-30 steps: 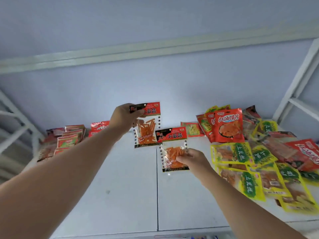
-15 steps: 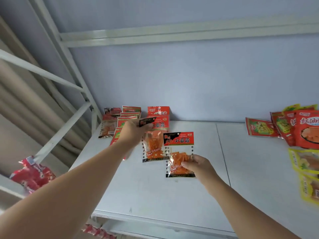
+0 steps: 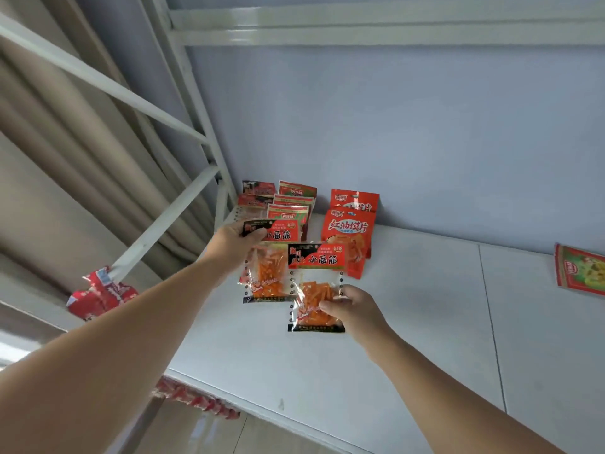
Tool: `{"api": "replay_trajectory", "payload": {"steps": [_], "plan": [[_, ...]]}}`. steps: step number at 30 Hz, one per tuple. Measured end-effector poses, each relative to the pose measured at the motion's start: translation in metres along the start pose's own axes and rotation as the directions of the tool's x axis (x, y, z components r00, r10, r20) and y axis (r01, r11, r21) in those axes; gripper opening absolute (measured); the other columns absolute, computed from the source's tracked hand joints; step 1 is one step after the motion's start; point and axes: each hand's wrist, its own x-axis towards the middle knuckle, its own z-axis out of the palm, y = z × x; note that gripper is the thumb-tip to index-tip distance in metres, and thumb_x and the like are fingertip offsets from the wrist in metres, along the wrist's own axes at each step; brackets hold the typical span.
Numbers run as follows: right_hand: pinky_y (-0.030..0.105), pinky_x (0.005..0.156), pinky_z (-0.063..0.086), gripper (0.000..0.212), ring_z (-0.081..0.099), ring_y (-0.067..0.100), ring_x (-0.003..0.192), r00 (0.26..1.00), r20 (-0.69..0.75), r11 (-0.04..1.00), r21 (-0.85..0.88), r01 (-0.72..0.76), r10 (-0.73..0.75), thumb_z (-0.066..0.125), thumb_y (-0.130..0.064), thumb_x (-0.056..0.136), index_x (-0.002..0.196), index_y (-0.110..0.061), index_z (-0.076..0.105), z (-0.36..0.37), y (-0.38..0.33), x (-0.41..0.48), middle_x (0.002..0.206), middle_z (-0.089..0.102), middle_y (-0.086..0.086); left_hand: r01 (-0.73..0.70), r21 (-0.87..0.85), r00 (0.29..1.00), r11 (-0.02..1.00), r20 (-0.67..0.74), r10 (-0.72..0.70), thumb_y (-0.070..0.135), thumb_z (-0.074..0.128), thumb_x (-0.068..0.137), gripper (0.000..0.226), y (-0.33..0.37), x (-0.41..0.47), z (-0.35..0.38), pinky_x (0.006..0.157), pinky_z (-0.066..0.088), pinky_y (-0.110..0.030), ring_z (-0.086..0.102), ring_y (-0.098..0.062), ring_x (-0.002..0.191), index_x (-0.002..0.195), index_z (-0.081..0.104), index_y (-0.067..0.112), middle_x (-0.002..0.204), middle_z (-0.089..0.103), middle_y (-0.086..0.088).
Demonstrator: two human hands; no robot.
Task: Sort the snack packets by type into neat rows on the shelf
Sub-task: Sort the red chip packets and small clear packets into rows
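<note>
Holding one clear packet of orange gluten strips in each hand, a person reaches over a white shelf (image 3: 409, 322). The left hand (image 3: 234, 245) pinches the black-and-red header of the left gluten-strip packet (image 3: 266, 276), which hangs upright below the fingers (image 3: 255, 233). The right hand (image 3: 353, 311) grips the right gluten-strip packet (image 3: 316, 263) low on its clear window. Its fingers are curled round the right edge, so most of the packet stands above and left of them. This packet overlaps the right side of the other. Whether either bottom edge touches the shelf cannot be told.

Just beyond the left fingers, short rows stand against the back wall (image 3: 425, 142): dark-topped packets (image 3: 258, 189) in the far corner, then red packets with green labels (image 3: 296, 191). Beyond the right packet stand two red oil-slice packets (image 3: 355, 199), one behind the other. Well to the right of the right fingers, a green-and-red packet (image 3: 579, 273) lies alone.

The step in hand looks like setting the matching pair down as a row of their own. To do it well, separate the two packets first and square their headers. Place one directly behind the other, in line with the rows beyond the fingers. Keep them clear of the oil-slice packets so the types do not mix.
</note>
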Motion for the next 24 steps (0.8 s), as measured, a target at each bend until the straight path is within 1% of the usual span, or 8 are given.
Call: {"api": "replay_trajectory", "payload": {"steps": [3,7,11,14,18,20,22,24], "plan": [[0.029,0.069,0.047,0.023,0.067,0.014,0.074,0.998,0.063,1.0,-0.005,0.01,-0.01,0.075,-0.033,0.082,0.099,-0.018,0.071,0.025,-0.013,0.021,0.086,0.075,0.006,0.026,0.04,0.997,0.999,-0.08,-0.023,0.04,0.061,0.1,0.015,-0.013,0.018,-0.026,0.064,0.056,-0.028,0.066,-0.01,0.064,0.094,0.072,0.032,0.075,0.078,0.007],[0.031,0.075,0.05,0.02,0.073,0.023,0.089,0.993,0.119,1.0,-0.002,0.022,-0.022,0.072,-0.031,0.086,0.101,-0.017,0.071,0.054,-0.025,0.039,0.094,0.076,0.008,0.068,0.051,0.984,0.996,-0.169,-0.059,0.039,0.058,0.102,0.015,-0.028,0.042,-0.052,0.058,0.054,-0.028,0.064,-0.012,0.063,0.091,0.067,0.041,0.07,0.076,0.007],[0.026,0.07,0.051,0.016,0.072,0.017,0.088,0.993,0.12,1.0,-0.021,0.013,-0.01,0.068,-0.029,0.09,0.104,-0.02,0.071,0.076,-0.038,0.056,0.093,0.076,0.003,0.112,0.015,0.985,0.994,-0.132,-0.109,0.038,0.056,0.103,0.014,-0.043,0.078,-0.066,0.071,0.057,-0.038,0.069,-0.021,0.074,0.1,0.069,0.036,0.078,0.078,0.002],[0.029,0.067,0.048,0.022,0.07,0.023,0.085,0.997,0.08,0.999,-0.042,-0.014,0.018,0.067,-0.028,0.092,0.107,-0.012,0.068,0.093,-0.049,0.075,0.095,0.073,0.011,0.13,0.055,0.986,0.99,-0.114,-0.123,0.042,0.055,0.103,0.011,-0.046,0.107,-0.069,0.061,0.056,-0.029,0.075,-0.02,0.08,0.1,0.066,0.04,0.08,0.078,0.005],[0.021,0.052,0.041,0.011,0.057,0.01,0.061,0.998,0.001,0.995,-0.072,-0.065,0.065,0.068,-0.024,0.092,0.094,-0.016,0.061,0.124,-0.057,0.102,0.074,0.061,0.0,0.153,0.1,0.988,0.983,-0.04,-0.149,0.04,0.055,0.104,0.01,-0.055,0.148,-0.069,0.04,0.043,-0.017,0.06,-0.006,0.055,0.107,0.063,0.034,0.08,0.077,0.0],[0.02,0.045,0.041,0.013,0.057,0.005,0.051,0.996,-0.036,0.994,-0.08,-0.08,0.077,0.067,-0.021,0.093,0.087,-0.021,0.056,0.14,-0.06,0.115,0.066,0.06,-0.005,0.145,0.102,0.989,0.984,-0.01,-0.145,0.038,0.056,0.104,0.011,-0.06,0.169,-0.067,0.037,0.04,-0.016,0.056,-0.005,0.05,0.11,0.063,0.031,0.081,0.074,-0.002],[0.021,0.048,0.044,0.012,0.061,0.005,0.052,0.993,-0.077,0.991,-0.09,-0.096,0.09,0.068,-0.018,0.093,0.086,-0.02,0.058,0.156,-0.063,0.127,0.069,0.064,0.0,0.137,0.115,0.99,0.984,0.016,-0.139,0.036,0.057,0.103,0.015,-0.065,0.186,-0.064,0.034,0.038,-0.015,0.053,-0.001,0.041,0.11,0.064,0.024,0.079,0.071,-0.002],[0.026,0.053,0.044,0.012,0.061,0.012,0.059,0.99,-0.107,0.985,-0.137,-0.102,0.088,0.069,-0.019,0.092,0.085,-0.015,0.06,0.17,-0.067,0.136,0.072,0.065,0.003,0.123,0.147,0.989,0.981,0.058,-0.133,0.036,0.056,0.104,0.021,-0.07,0.199,-0.062,0.036,0.038,-0.016,0.055,-0.004,0.047,0.114,0.064,0.02,0.087,0.072,-0.005]]}}
